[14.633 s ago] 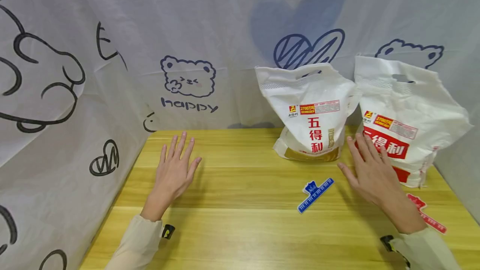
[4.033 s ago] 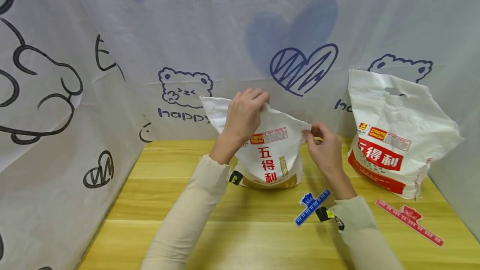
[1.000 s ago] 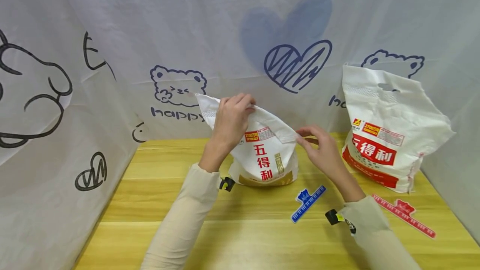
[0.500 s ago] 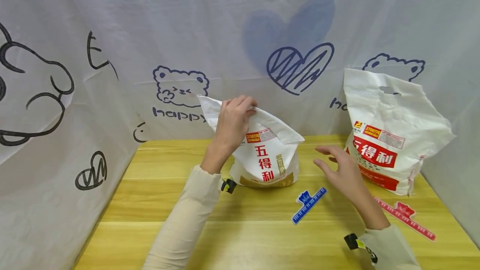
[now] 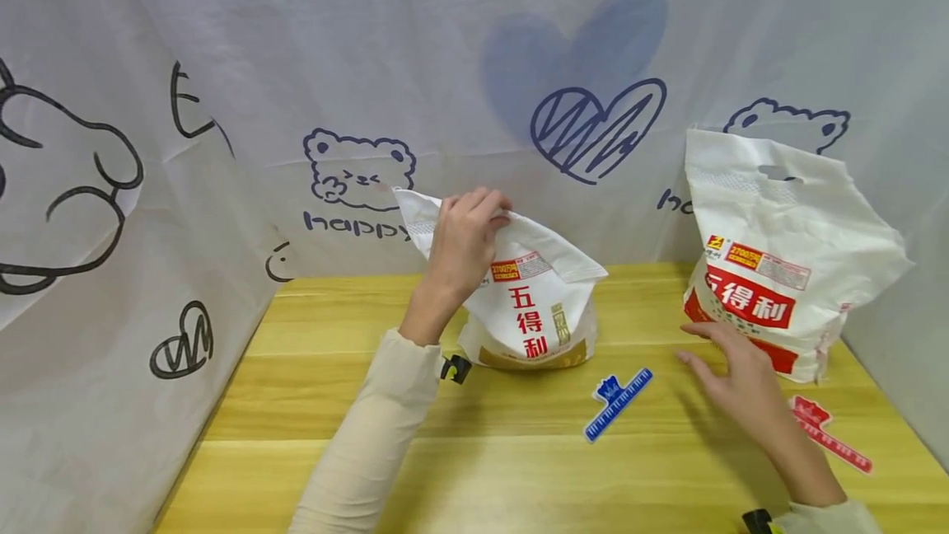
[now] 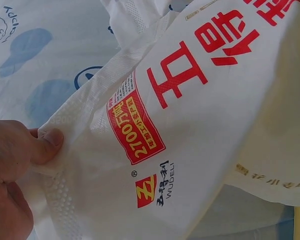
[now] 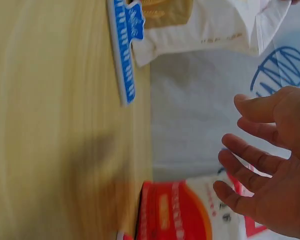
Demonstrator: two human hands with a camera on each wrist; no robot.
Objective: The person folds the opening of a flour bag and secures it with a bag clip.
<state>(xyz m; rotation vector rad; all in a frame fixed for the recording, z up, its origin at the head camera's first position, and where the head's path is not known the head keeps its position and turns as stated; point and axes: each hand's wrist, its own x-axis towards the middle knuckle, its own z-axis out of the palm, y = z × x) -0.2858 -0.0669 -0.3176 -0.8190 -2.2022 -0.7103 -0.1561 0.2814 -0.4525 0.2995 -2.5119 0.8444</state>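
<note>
The person's left hand has a closed grip on the top edge of a white bag with red characters and a gold band at its base, the thumb lying against the front face. The bag stands on the desk left of centre, near the back; its top slopes down toward the right, with a strip of material folded over there.

The right hand hovers over the desk in front of a second white bag, red-labelled and upright; its grip is slack, fingers parted and slightly bent. Between the two bags, nearer the front, lies a blue clip patterned like piano keys. A red clip lies beside the right forearm, which partly hides it.
</note>
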